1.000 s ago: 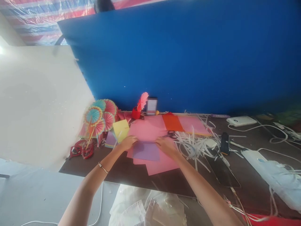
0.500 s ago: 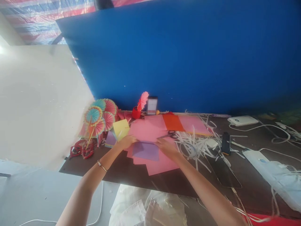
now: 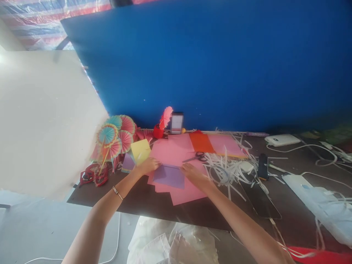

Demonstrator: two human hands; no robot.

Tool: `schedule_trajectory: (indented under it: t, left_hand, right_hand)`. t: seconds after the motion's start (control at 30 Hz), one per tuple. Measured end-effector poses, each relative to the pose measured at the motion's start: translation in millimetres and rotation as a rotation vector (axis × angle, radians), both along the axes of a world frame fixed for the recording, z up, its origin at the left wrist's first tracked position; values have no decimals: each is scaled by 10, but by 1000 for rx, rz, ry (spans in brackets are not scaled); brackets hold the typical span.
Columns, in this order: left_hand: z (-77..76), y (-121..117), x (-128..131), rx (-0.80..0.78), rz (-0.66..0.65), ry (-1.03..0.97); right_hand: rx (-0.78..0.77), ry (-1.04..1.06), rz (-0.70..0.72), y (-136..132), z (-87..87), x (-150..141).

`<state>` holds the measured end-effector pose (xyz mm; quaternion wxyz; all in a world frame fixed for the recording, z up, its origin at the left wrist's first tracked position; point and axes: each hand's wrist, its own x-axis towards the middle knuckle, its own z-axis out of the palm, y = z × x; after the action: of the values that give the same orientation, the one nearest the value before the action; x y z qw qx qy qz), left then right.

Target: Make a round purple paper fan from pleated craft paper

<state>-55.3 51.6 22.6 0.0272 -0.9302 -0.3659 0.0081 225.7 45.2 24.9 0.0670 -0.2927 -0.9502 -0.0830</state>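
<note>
A purple sheet of paper [image 3: 169, 177] lies over several pink sheets [image 3: 176, 148], with a narrow folded strip along its far edge. My left hand [image 3: 148, 165] has its fingers closed on the left end of that fold. At the right end, my right hand [image 3: 192, 172] pinches the same edge. Just beyond my right hand lie scissors [image 3: 200, 157] with dark handles, resting on the pink paper. A yellow sheet [image 3: 140, 151] sits beside my left hand, overlapping another purple sheet [image 3: 128, 163].
Folded paper fans [image 3: 107, 135] stand at the left above red packets [image 3: 93, 175]. White paper strips [image 3: 228, 170] are heaped right of the pink sheets. A dark phone [image 3: 260, 200], a power strip [image 3: 310, 198] and cables lie farther right. A blue board [image 3: 206, 66] rises behind the table.
Both hands stay on the folded edge of the purple sheet, and my right hand has shifted slightly left. The whole view has moved a little, and more of the scissors shows.
</note>
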Motion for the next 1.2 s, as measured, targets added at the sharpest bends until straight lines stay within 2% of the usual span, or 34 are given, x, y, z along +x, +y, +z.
schedule_trajectory:
  t: [0.1,0.17,0.37,0.53,0.7,0.83,0.97,1.07,1.2]
  left_hand:
    - [15,-47,48,31,0,16]
    - [27,-92,95,58,11,52]
    - [89,-258,273,109,117,191]
    - [180,-345,372,66,209,195]
    - [236,-311,356,-37,374,-21]
    - [244,-245,310,-159,489,-394]
    - [245,-182,278,-344,434,-727]
    - [240,-155,268,-482,397,-819]
    - [239,-166,270,-518,424,-906]
  right_hand:
    - [36,-48,-19,-37,-52,-27]
    - [7,-54,-34,-41,-97,-50]
    - [-324,122,-196,83,-137,-120]
    - [-367,203,-360,179,-86,-172]
    - [-492,301,-442,118,-1,-141]
    - [-568,452,-445,52,61,-114]
    - [-624,709,-411,-5,141,-114]
    - [-658,872,-398,-33,220,-99]
    - [-799,1056,-447,-31,260,-65]
